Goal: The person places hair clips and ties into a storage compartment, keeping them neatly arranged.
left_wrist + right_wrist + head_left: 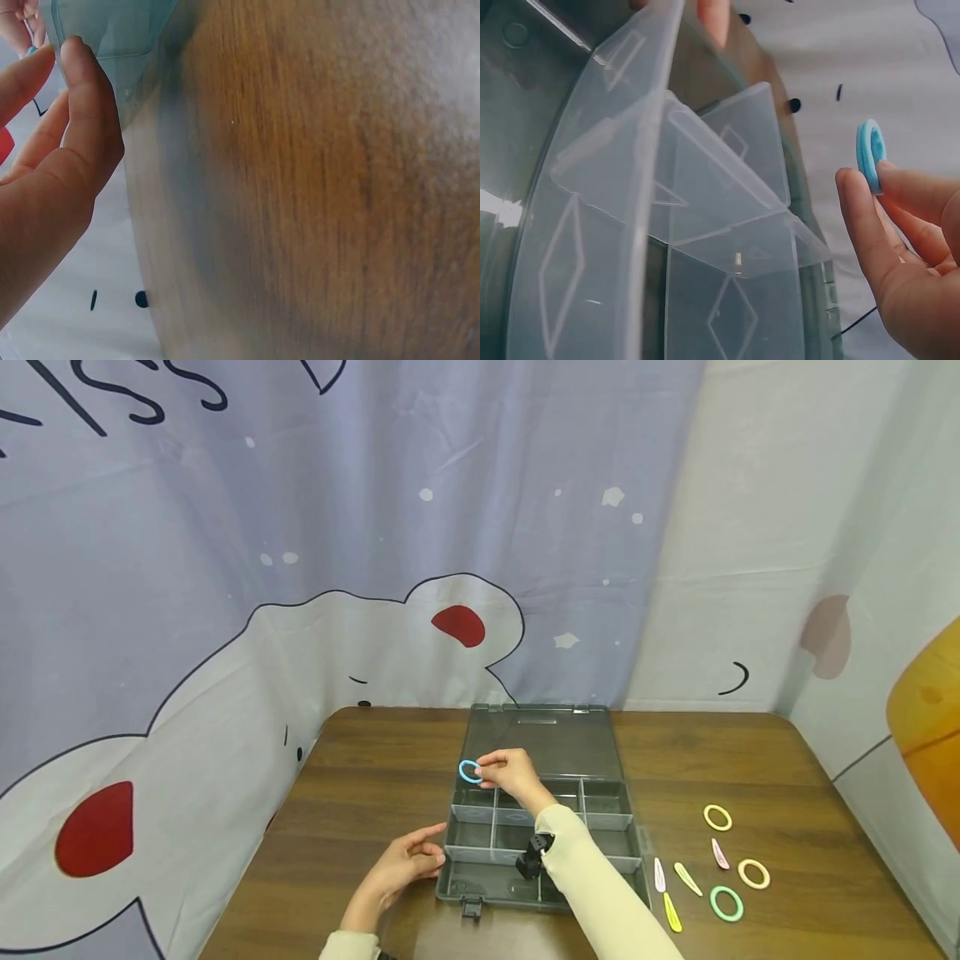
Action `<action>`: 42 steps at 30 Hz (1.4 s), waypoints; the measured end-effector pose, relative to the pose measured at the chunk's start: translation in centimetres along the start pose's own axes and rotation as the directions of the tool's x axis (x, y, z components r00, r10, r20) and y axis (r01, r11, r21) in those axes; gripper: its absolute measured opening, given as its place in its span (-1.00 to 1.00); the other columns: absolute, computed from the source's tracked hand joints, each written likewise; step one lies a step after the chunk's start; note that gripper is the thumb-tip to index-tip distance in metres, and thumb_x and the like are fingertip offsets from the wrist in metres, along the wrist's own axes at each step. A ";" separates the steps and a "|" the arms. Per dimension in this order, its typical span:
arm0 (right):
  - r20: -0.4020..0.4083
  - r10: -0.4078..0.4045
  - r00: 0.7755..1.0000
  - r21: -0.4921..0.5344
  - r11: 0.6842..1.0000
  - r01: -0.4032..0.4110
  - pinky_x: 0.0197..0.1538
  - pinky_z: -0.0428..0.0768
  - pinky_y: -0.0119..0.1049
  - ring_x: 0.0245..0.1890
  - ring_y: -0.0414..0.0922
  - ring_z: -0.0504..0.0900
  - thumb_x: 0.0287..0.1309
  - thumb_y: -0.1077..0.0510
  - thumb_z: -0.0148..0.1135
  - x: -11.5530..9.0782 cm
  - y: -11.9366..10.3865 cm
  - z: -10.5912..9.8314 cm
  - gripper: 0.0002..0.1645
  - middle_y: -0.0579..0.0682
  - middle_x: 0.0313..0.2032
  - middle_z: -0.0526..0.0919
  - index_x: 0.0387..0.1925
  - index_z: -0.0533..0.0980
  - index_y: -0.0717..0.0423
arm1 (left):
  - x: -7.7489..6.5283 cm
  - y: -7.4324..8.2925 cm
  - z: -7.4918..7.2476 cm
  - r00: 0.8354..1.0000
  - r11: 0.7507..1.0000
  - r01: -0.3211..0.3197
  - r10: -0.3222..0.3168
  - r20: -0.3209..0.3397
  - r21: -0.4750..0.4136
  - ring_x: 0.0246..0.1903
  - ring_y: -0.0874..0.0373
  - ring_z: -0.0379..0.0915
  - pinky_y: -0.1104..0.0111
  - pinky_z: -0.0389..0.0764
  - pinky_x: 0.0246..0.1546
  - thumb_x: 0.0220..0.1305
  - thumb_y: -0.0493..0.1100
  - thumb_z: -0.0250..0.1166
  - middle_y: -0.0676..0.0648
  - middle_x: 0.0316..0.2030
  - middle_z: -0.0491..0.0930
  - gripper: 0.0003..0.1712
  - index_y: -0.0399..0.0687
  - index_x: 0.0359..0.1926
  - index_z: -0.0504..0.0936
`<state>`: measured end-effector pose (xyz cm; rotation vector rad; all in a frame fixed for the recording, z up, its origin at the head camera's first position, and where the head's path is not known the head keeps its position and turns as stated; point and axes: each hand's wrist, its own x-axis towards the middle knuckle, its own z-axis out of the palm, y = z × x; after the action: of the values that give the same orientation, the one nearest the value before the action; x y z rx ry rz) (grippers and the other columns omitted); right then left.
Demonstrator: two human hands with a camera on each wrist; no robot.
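A grey see-through compartment box [491, 893] lies on the table with its lid [543, 745] folded back. Raised over the back-left compartments, my right hand [515, 774] pinches a light blue hair tie [867, 157] between thumb and fingertips. Thumb and fingers of my left hand [401, 867] grip the box's left side wall near its front corner. In the left wrist view, those fingertips sit at the edge of the box wall [112, 34]. Clear dividers [727, 217] split the box interior, and my right forearm hides part of it in the head view.
Right of the box lie a green hair tie [713, 903], yellowish hair ties [707, 817] and several snap clips, among them a pink clip [720, 853] and a yellow clip [672, 912]. A printed curtain [570, 568] hangs behind the wooden table [360, 777].
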<state>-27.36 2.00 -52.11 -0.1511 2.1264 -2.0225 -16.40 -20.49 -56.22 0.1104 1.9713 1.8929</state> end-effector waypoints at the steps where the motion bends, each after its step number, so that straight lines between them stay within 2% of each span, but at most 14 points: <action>1: -0.002 0.014 1.000 -0.003 1.000 -0.014 -0.28 0.69 -0.28 -0.41 -0.02 0.72 0.06 0.45 0.31 0.0 0.0 0.2 -0.77 0.29 -0.30 0.69 -0.19 0.59 0.49 | 0.0 0.0 0.0 1.000 1.000 -0.001 0.001 -0.001 0.000 -0.28 0.12 0.51 0.33 0.64 -0.18 0.23 -0.39 0.27 -0.11 -0.29 0.49 -0.31 -0.43 0.34 0.24; 7: -0.010 0.031 0.999 -0.022 0.999 -0.031 -0.31 0.70 -0.26 -0.40 0.06 0.72 0.03 0.48 0.31 -0.3 0.2 1.4 -0.77 0.31 -0.34 0.68 -0.20 0.59 0.51 | -0.1 0.0 0.0 1.000 1.000 -0.004 0.004 -0.002 -0.006 -0.29 0.16 0.52 0.33 0.64 -0.18 0.22 -0.37 0.29 -0.11 -0.29 0.50 -0.29 -0.43 0.34 0.23; 13: -0.036 0.016 0.999 -0.069 0.997 -0.018 -0.36 0.70 -0.25 -0.47 0.05 0.72 0.03 0.47 0.32 -0.5 0.9 2.0 -0.79 0.29 -0.40 0.69 -0.23 0.60 0.51 | -0.1 -0.1 0.0 1.000 1.000 -0.016 0.016 0.007 -0.002 -0.30 0.17 0.53 0.29 0.65 -0.16 0.23 -0.37 0.27 -0.07 -0.30 0.50 -0.31 -0.45 0.34 0.23; 18: -0.058 -0.005 0.998 -0.115 0.993 -0.002 -0.40 0.69 -0.26 -0.48 0.07 0.72 0.02 0.47 0.32 -0.6 1.2 2.2 -0.83 0.28 -0.43 0.69 -0.28 0.61 0.50 | -0.2 -0.2 0.0 1.000 1.000 -0.025 0.025 0.010 -0.003 -0.30 0.19 0.53 0.28 0.65 -0.15 0.25 -0.39 0.25 -0.06 -0.31 0.50 -0.33 -0.47 0.33 0.22; 28: -0.105 -0.040 0.994 -0.241 0.970 0.014 -0.40 0.69 -0.27 -0.50 0.04 0.72 0.02 0.43 0.35 -0.7 1.0 2.2 -0.93 0.23 -0.47 0.70 -0.39 0.66 0.41 | -0.1 0.2 0.1 1.000 1.000 0.005 -0.005 -0.007 -0.014 -0.31 0.15 0.52 0.33 0.64 -0.20 0.24 -0.39 0.26 -0.14 -0.30 0.51 -0.31 -0.45 0.34 0.21; 31: -0.103 -0.048 0.994 -0.260 0.965 0.020 -0.40 0.69 -0.27 -0.49 0.03 0.72 0.02 0.43 0.36 -0.7 1.0 2.1 -0.94 0.22 -0.47 0.70 -0.40 0.66 0.41 | 0.0 0.2 0.1 1.000 1.000 0.002 -0.002 -0.009 -0.010 -0.31 0.15 0.51 0.33 0.64 -0.20 0.24 -0.39 0.26 -0.15 -0.30 0.52 -0.31 -0.45 0.34 0.22; 39: -0.066 -0.032 0.997 -0.290 0.957 0.011 -0.38 0.69 -0.27 -0.49 -0.01 0.72 0.00 0.38 0.39 -0.7 1.0 1.9 -0.93 0.17 -0.46 0.71 -0.40 0.67 0.35 | -0.1 0.3 0.2 1.000 1.000 0.002 -0.002 -0.006 -0.005 -0.31 0.16 0.52 0.32 0.64 -0.20 0.26 -0.45 0.18 -0.01 -0.35 0.51 -0.36 -0.46 0.34 0.21; 42: -0.045 -0.087 0.995 -0.292 0.954 0.070 -0.44 0.68 -0.31 -0.54 -0.09 0.70 -0.03 0.36 0.42 -0.4 1.2 1.6 -0.94 0.11 -0.51 0.70 -0.43 0.68 0.29 | -0.1 0.3 0.2 1.000 1.000 -0.002 0.002 -0.005 -0.003 -0.31 0.16 0.52 0.33 0.64 -0.20 0.26 -0.44 0.19 -0.04 -0.34 0.51 -0.36 -0.46 0.34 0.22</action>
<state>-26.50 0.63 -53.38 -0.2277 2.4819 -1.7614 -16.31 -20.31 -55.87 0.1066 1.9724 1.8989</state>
